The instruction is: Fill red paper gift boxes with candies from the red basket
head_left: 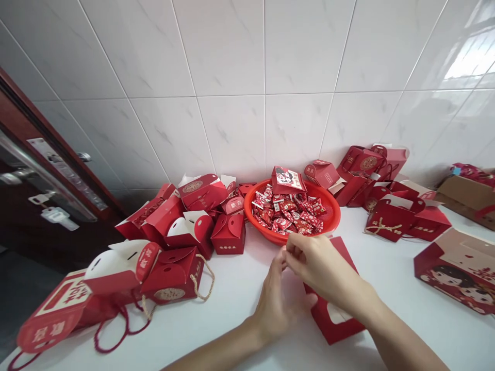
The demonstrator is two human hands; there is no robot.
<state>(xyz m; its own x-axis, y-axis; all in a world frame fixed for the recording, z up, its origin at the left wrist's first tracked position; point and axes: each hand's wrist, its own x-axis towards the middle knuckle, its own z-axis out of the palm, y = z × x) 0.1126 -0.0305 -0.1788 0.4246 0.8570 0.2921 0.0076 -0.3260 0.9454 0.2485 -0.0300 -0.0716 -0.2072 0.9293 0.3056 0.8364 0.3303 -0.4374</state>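
Both my hands meet just in front of the red basket (333, 221), which holds many red wrapped candies (288, 214). My right hand (309, 255) has its fingers curled together near the fingertips of my left hand; anything between them is too small to make out. My left hand (275, 301) is slightly blurred, its fingers pointing up and its thumb apart. Under my right hand and wrist lies a red box (328, 327) with a white patch, partly hidden. A small red box with a picture (288, 180) rests on the basket's back edge.
Red gift boxes (174, 275) with cord handles crowd the left side of the white table (216, 319). More red boxes (394, 216) stand right of the basket. A cartoon-printed box (456, 273) and a cardboard box (467, 198) are at far right. A tiled wall (232, 51) rises behind.
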